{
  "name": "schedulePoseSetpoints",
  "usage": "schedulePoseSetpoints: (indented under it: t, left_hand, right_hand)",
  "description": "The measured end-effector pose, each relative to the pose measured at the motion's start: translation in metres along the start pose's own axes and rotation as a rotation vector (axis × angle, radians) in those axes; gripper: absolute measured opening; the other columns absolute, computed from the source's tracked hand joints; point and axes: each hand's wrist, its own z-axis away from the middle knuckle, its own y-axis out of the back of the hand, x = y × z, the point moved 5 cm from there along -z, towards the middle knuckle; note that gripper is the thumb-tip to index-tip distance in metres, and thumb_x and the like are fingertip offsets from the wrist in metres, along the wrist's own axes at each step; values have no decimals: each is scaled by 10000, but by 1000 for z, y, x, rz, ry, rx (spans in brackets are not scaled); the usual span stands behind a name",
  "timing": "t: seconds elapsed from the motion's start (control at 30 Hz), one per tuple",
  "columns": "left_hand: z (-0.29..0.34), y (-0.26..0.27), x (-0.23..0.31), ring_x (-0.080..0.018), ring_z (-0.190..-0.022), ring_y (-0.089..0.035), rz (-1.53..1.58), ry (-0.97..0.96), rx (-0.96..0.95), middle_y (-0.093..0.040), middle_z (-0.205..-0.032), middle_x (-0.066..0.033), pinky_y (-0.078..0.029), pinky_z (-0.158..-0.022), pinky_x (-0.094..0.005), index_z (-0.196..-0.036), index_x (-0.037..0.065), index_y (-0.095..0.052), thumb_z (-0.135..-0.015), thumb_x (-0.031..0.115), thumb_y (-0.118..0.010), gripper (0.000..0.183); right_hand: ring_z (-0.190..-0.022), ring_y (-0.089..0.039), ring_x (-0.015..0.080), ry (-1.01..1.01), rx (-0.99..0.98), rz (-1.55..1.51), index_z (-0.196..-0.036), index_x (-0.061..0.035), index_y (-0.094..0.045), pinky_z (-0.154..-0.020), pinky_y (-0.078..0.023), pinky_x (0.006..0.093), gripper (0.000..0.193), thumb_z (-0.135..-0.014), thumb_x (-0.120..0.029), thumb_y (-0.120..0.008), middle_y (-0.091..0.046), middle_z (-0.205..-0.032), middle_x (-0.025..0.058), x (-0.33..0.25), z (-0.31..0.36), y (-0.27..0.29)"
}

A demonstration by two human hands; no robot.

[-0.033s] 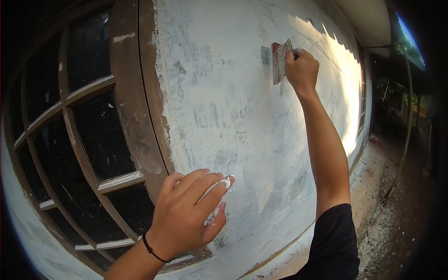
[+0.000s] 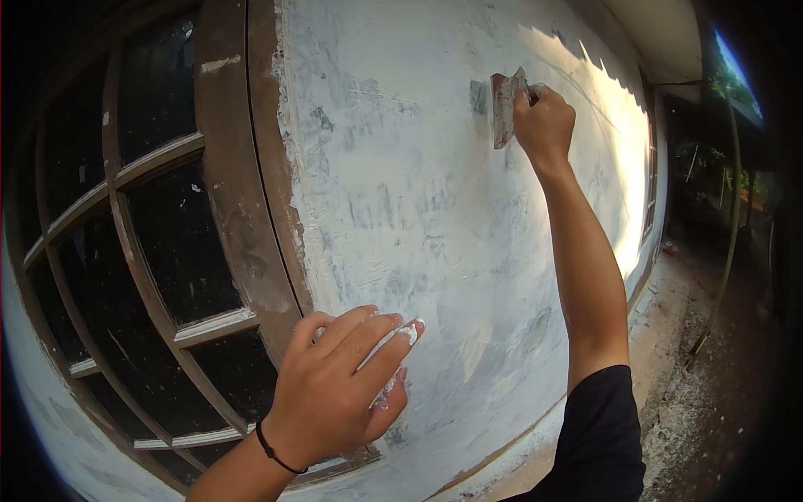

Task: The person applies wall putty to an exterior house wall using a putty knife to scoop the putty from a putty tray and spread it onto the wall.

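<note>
Pressing against the patchy white plastered wall [image 2: 435,209], the flat putty-smeared scraper blade [image 2: 504,107] sits high up near the wall's sunlit right part, clamped in the grip of the right hand [image 2: 545,125]. Nothing shows a fresh change; grey patches around the blade remain uncovered, so I judge much of the surface unfinished. The left hand [image 2: 339,393], fingers together and whitened, is closed on a pale lump low down, beside the brown arched window frame [image 2: 242,192]. No packages, labels or signs appear.
</note>
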Motion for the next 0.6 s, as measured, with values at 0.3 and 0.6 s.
schedulePoseSetpoints:
  t: [0.3, 0.6]
  left_hand:
    - [12, -13, -22, -244, -1018, -595, -51, 8, -75, -612, -1013, -70, -406, -787, -387, -1032, 74, -630, -703, 100, -667, 333]
    - [32, 3, -25, -237, -1007, -595, -90, 77, -104, -622, -1005, -66, -393, -814, -393, -1014, 70, -646, -703, 105, -672, 315]
  right_hand:
    - [-702, -644, 366, 65, -63, 63, -819, 4, -634, -673, -506, 424, 196, -840, -184, -581, -647, -724, 196, -17, 13, -26]
    - [-701, -653, 364, 193, -89, 134, -794, 18, -624, -644, -537, 439, 160, -815, -134, -579, -648, -755, 187, -54, 30, -67]
